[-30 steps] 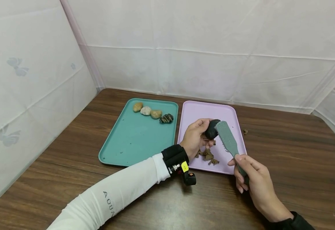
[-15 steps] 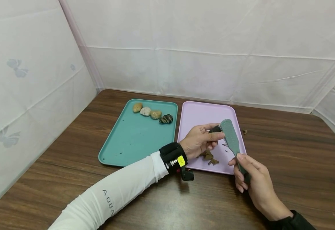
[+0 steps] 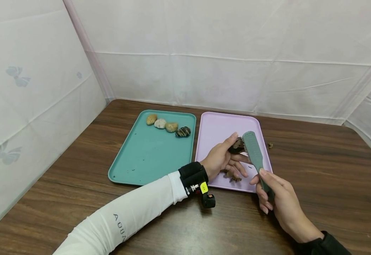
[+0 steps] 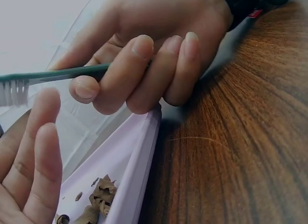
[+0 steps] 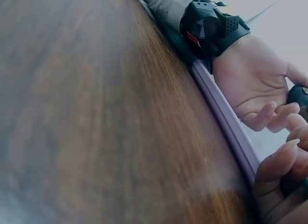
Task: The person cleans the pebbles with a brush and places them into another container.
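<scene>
Over the purple tray (image 3: 227,118), my left hand (image 3: 218,161) holds a dark stone with brown patches (image 3: 235,146) between thumb and fingers; its lower fingers are spread out. My right hand (image 3: 279,202) grips the handle of a flat green brush (image 3: 254,150). The brush head stands right against the stone's right side in the head view. White bristles (image 4: 14,93) show under the brush in the left wrist view, with left fingers (image 4: 46,159) beneath. Just a bit of the stone (image 5: 301,96) enters the right wrist view. Crumpled brown dry leaf pieces (image 3: 231,176) lie in the tray below my left hand.
A teal tray (image 3: 150,152) stands to the left, with several stones along its far side, including a striped dark one (image 3: 183,132). A small brown scrap (image 3: 270,145) lies on the wooden table (image 3: 325,170) right of the purple tray. White sheeting (image 3: 185,71) walls the back.
My left hand has turned the stone, so a brown-patched side now shows instead of the plain black one, and its lower fingers have spread. The brush head has shifted slightly right, then slightly back left.
</scene>
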Motion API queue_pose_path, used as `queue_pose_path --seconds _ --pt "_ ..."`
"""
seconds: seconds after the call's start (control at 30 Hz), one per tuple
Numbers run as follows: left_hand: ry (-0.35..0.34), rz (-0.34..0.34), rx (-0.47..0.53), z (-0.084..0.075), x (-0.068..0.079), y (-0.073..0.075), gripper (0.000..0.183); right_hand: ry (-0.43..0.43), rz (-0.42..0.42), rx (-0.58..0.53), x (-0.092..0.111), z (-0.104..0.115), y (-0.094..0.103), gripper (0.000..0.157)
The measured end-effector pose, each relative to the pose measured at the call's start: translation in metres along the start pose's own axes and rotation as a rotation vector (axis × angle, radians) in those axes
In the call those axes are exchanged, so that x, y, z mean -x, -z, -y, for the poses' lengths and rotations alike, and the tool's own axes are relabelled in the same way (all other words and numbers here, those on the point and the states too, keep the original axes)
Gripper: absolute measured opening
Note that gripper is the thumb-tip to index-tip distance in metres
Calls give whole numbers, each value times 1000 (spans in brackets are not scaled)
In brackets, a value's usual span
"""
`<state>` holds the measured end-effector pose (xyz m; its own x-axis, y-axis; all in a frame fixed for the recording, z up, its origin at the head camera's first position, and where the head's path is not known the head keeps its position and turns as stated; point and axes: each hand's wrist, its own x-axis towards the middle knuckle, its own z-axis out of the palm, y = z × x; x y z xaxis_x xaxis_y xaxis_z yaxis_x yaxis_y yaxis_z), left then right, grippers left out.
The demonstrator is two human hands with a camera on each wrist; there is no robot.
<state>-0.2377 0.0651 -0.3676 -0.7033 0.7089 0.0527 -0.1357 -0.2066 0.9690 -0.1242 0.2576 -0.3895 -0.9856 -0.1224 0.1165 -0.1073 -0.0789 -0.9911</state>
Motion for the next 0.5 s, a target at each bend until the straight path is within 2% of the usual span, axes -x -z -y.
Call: queue_pose_path --seconds 0.1,0.2,0.33,0.4,0.5 --pt "-5 3 -2 0 0 1 78 -19 10 9 -1 0 1 42" --pt "-32 -29 23 0 0 2 78 -22 26 12 -2 0 2 41" --pt "-61 -71 69 0 0 2 74 19 6 -27 -1 -1 4 40" --pt "-54 -52 56 -1 0 1 72 61 -10 -67 0 -1 4 40" --pt "-33 12 -7 -1 -1 0 71 94 -10 -88 0 -1 4 40"
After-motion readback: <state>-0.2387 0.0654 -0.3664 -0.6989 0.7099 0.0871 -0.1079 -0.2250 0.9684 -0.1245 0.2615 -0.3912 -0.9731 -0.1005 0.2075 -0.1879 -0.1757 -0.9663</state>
